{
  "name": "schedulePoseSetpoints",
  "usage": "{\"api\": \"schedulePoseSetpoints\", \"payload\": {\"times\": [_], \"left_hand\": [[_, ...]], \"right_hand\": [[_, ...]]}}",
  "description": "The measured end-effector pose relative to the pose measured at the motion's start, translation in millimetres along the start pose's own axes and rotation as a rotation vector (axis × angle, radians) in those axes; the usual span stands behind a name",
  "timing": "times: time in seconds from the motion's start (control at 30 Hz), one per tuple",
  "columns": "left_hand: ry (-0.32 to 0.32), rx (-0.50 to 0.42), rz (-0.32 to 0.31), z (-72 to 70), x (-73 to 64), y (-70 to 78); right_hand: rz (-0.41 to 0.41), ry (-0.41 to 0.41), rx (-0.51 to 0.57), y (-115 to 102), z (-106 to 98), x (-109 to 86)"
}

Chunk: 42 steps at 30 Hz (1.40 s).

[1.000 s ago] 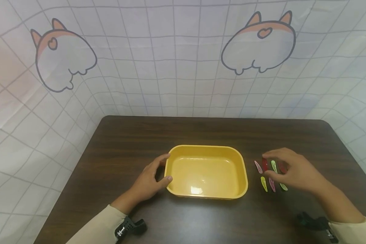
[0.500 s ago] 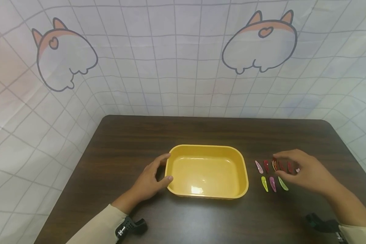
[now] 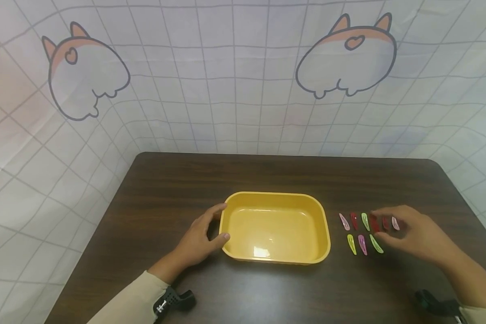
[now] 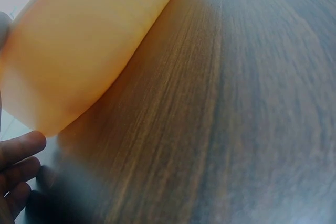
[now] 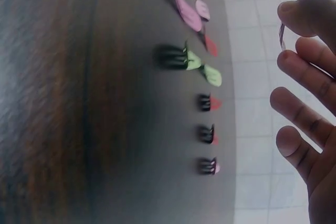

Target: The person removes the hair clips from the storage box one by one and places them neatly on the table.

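My left hand [image 3: 198, 238] holds the left end of a yellow plastic tray [image 3: 274, 259], its thumb over the rim and its fingers at the far corner. In the left wrist view, fingertips [image 4: 29, 142] meet the tray's side [image 4: 89, 51]. My right hand [image 3: 417, 231] pinches a small hair clip between thumb and index finger above the clip rows. That held hair clip [image 5: 282, 36] appears edge-on in the right wrist view; from the head it looks red and overlaps a red one below. Green [image 3: 365, 221], yellow [image 3: 351, 244] and purple [image 3: 362, 245] hair clips lie nearby.
Two rows of hair clips lie right of the tray, including pink clips [image 3: 344, 221] at both ends of the far row. The dark wooden table [image 3: 243, 292] has rounded far corners. A white gridded cloth [image 3: 210, 90] hangs behind and beside it.
My right hand has moved to the right along the far row with the pinched hair clip, uncovering the red and green clips on its left. The left hand and tray stay in place.
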State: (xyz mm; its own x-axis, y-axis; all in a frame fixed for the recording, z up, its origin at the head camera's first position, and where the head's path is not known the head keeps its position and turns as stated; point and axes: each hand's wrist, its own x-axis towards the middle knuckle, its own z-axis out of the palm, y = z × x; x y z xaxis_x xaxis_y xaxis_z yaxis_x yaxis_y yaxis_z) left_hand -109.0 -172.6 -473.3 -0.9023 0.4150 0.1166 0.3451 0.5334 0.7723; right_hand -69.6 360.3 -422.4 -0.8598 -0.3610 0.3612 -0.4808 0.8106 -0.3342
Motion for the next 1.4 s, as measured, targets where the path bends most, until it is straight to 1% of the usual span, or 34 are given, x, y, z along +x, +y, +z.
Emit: {"api": "schedulePoseSetpoints", "payload": {"times": [0.17, 0.37, 0.57, 0.67, 0.83, 1.0, 1.2, 1.4], "left_hand": [[0.002, -0.002, 0.010, -0.1, 0.6, -0.7], [0.007, -0.005, 0.018, 0.0, 1.2, -1.3], [0.008, -0.002, 0.019, 0.0, 1.2, -1.8], [0.009, -0.007, 0.022, -0.2, 1.0, -1.3], [0.007, 0.000, 0.020, 0.9, 0.8, -2.3], [0.005, -0.006, 0.024, 1.0, 1.0, -1.1], [0.004, -0.009, 0.027, 0.8, 1.0, -0.8], [0.005, -0.008, 0.027, 0.7, 0.6, -1.4]], "right_hand": [[0.026, -0.012, -0.015, 5, 2, -6.7], [0.073, -0.057, -0.035, 7, 3, -15.1], [0.081, -0.076, -0.044, 12, 6, -24.1], [0.128, -0.107, -0.013, 13, 6, -28.3], [0.244, -0.188, 0.036, 15, 4, -33.7], [0.302, -0.243, 0.046, 15, 4, -36.2], [0.312, -0.281, 0.042, 16, 4, -36.8], [0.271, -0.264, 0.003, 18, 4, -37.4]]}}
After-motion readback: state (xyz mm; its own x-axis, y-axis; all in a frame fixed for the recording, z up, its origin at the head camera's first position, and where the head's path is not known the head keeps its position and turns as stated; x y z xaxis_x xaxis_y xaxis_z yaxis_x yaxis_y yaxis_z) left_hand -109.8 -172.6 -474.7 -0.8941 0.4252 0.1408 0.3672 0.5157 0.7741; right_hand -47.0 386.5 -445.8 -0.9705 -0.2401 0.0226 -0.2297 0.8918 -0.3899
